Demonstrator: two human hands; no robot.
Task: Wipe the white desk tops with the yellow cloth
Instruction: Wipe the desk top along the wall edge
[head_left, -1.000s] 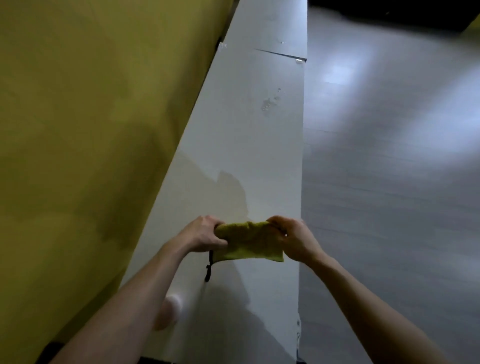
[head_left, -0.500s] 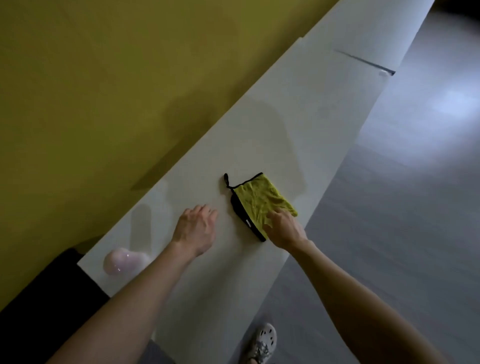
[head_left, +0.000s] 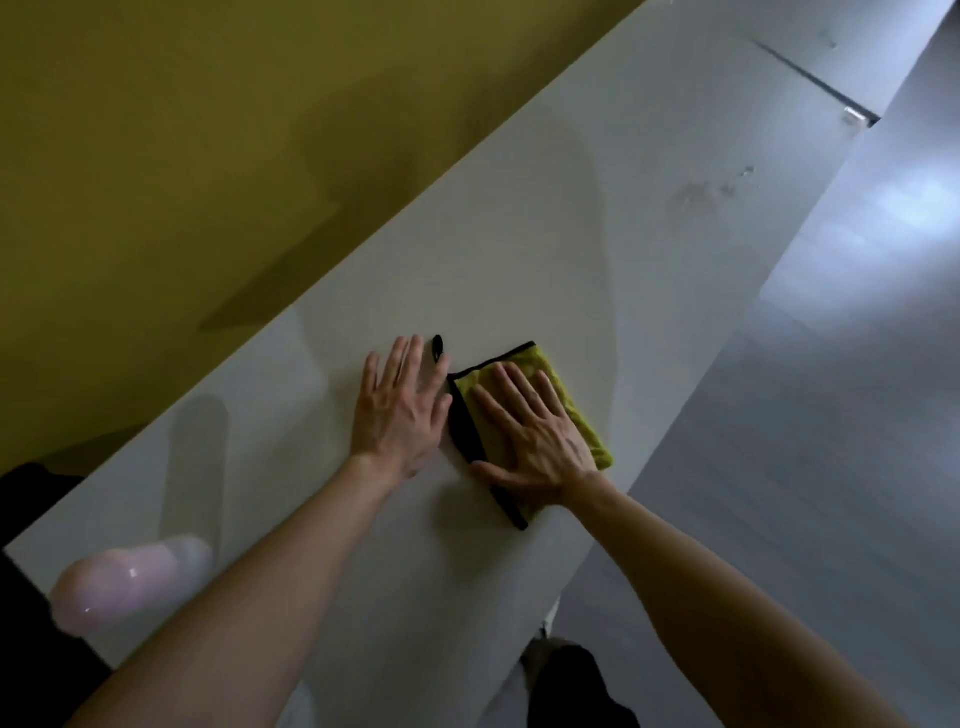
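The folded yellow cloth (head_left: 584, 426) with a black edge and a small black loop lies flat on the long white desk top (head_left: 597, 234), near the desk's front edge. My right hand (head_left: 535, 441) presses flat on the cloth with straight, spread fingers. Just left of the cloth, my left hand (head_left: 400, 410) rests flat on the bare desk surface, fingers straight, its fingertips close to the cloth's black loop.
A pale pink bottle (head_left: 124, 584) lies on its side at the desk's near left end. A smear of droplets (head_left: 701, 195) marks the desk farther along. A seam (head_left: 810, 78) joins another desk top beyond. A yellow wall (head_left: 208, 156) runs behind; grey floor (head_left: 831, 415) lies right.
Both hands held the cloth in the air a second ago. It now lies on the desk, my right hand has spread flat over it, and my left hand has moved beside it.
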